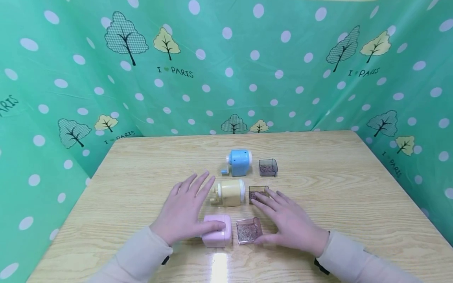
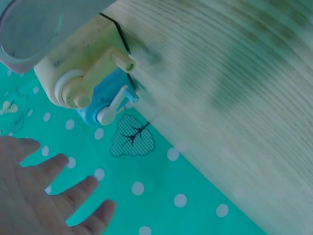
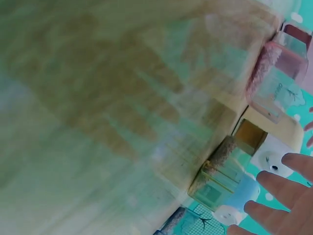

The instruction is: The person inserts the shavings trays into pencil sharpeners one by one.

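Three crank pencil sharpeners stand in a column on the table: a pink sharpener nearest me, a yellow sharpener behind it, and a blue sharpener farthest. My left hand is spread with straight fingers, its thumb across the top of the pink sharpener; whether it touches, I cannot tell. Right of each sharpener sits its pulled-out drawer of shavings: a pink drawer, a brownish drawer and a dark blue drawer. Over the two nearer drawers hovers my right hand, fingers spread, holding nothing.
The wood-grain table extends beyond the sharpeners on both sides. A green dotted cloth hangs around its back and sides. In the left wrist view, the yellow crank and blue crank jut out over the table.
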The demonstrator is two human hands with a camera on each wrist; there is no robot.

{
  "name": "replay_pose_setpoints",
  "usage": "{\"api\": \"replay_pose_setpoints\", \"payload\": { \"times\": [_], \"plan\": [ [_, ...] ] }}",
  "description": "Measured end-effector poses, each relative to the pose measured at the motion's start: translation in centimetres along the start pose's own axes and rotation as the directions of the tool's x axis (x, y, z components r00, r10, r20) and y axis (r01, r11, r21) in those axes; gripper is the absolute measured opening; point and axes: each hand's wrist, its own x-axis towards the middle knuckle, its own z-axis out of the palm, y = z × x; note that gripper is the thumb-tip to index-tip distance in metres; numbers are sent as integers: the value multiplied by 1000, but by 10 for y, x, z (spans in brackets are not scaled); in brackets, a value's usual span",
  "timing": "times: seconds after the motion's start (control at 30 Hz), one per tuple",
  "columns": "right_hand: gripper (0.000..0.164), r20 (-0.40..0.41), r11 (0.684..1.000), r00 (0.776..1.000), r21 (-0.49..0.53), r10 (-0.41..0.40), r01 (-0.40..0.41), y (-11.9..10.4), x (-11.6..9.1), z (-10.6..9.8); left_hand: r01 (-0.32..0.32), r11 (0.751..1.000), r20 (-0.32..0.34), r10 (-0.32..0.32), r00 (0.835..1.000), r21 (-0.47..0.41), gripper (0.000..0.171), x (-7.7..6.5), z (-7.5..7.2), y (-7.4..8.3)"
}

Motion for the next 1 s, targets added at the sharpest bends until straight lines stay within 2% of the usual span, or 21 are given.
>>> {"api": "replay_pose_setpoints", "payload": {
  "times": [0.23,0.4,0.63,1.0],
  "plan": [
    [99,-8,1000,1000,3,-24,24,-3,-2,4,-22,1000,11,22,1000,-2,119,-2,1,9],
    [96,-26,998,998,17,-53,53,-6,-3,7,-62,998,12,62,998,-24,119,-5,2,17],
    [90,-33,997,997,30,-69,70,-8,-4,9,-94,994,69,98,993,-53,117,-11,8,28],
    [84,-21,997,997,23,-77,77,-9,-4,10,-136,990,72,139,988,-47,116,-13,11,34]
  ]
}}
